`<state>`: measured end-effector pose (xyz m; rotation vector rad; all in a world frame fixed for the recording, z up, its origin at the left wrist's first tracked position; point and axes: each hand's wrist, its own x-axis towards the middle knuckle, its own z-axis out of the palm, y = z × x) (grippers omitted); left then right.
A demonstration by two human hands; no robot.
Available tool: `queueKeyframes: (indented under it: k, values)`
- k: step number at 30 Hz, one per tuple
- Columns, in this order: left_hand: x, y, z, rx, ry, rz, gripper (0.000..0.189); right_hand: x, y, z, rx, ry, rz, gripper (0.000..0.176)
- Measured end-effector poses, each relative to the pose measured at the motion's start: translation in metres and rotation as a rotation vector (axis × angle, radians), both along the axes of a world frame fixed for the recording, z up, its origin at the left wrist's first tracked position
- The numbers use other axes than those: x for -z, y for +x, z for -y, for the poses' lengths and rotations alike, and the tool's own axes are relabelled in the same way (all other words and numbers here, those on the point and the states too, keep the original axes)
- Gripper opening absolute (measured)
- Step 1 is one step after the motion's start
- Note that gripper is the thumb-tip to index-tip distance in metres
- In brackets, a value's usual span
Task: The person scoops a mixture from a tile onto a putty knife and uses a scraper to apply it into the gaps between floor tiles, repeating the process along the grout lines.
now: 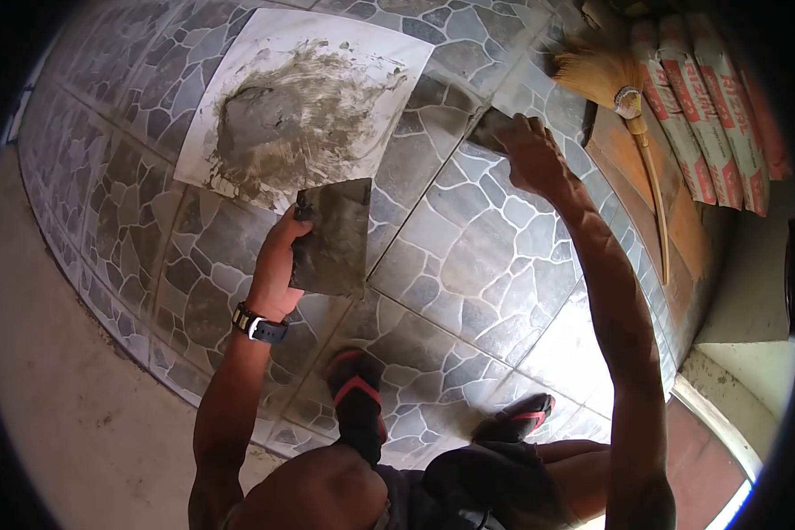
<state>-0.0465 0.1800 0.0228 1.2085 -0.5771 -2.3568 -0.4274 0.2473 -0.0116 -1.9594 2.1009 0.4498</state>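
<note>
My left hand (279,265) is wrapped around the edge of a flat, grey, mortar-smeared square board (334,238), held above the tiled floor. A watch is on that wrist. Further out to the right, my right hand (535,155) grips a small dark flat tool (489,131) at a joint between stone-patterned tiles (468,238); the tool's exact shape is unclear. Beyond my left hand lies a white sheet (394,55) with a heap of wet grey mortar (261,124) smeared across it.
At the upper right, a straw broom (601,75) with a long handle leans over brown tiles (623,155), beside stacked red-and-white bags (711,106). My feet in red-strapped sandals (357,389) stand on the floor near the bottom. A pale wall (71,353) borders the left.
</note>
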Motion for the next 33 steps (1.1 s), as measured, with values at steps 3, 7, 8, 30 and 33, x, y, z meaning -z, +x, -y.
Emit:
queueKeyframes:
  k: [3, 7, 8, 30, 33]
  values:
    - [0.007, -0.006, 0.001, 0.009, -0.005, -0.026, 0.045, 0.052, -0.007, -0.014, -0.121, -0.341, 0.063, 0.065]
    - [0.001, -0.02, 0.002, 0.012, -0.011, -0.017, 0.043, 0.045, 0.023, -0.023, 0.017, -0.148, 0.053, 0.066]
    - [-0.001, -0.023, 0.006, 0.014, -0.008, -0.018, 0.042, 0.022, 0.024, -0.016, 0.04, -0.053, 0.054, 0.066]
    - [0.026, -0.026, 0.012, 0.051, -0.065, 0.091, 0.023, -0.007, 0.086, -0.032, 0.03, -0.041, 0.103, 0.052]
    - [0.023, -0.03, 0.012, 0.022, -0.071, 0.094, 0.021, 0.031, 0.097, -0.052, -0.017, -0.241, 0.175, 0.049]
